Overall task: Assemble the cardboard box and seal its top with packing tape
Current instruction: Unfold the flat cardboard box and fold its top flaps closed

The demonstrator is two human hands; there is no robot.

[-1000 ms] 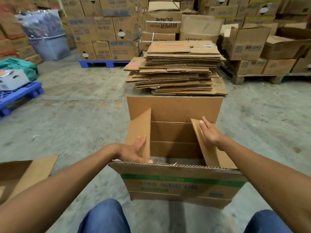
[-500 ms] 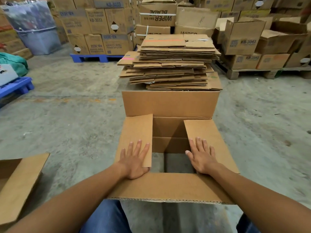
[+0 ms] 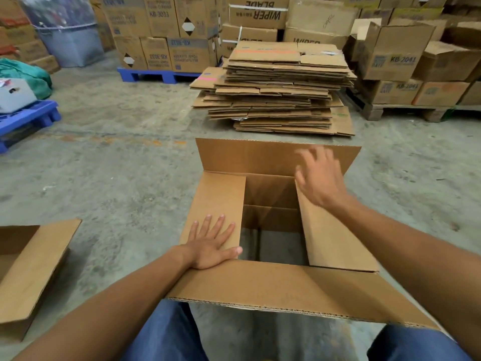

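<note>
Cardboard box (image 3: pixel 270 282): on concrete floor (image 3: pixel 117 183), directly before the person; far flap upright, near flap folded outward.
Left hand (image 3: pixel 208 246): fingers spread flat, pressing the left side flap down; grips nothing.
Right hand (image 3: pixel 318 178): blurred, fingers open, raised near far flap; holds nothing.
Flattened carton stack (image 3: pixel 276 87): beyond the box.

Motion blur smears our right hand (image 3: pixel 318 175) above the cardboard box (image 3: pixel 273 282), so we cannot tell whether its fingers touch the far flap (image 3: pixel 247 157). Our left hand (image 3: pixel 210 243) covers part of the left inner flap (image 3: pixel 216 204). A second box (image 3: pixel 31 269) runs off the left edge, and small print on the stacked cartons (image 3: pixel 166 29) behind stays unreadable.
</note>
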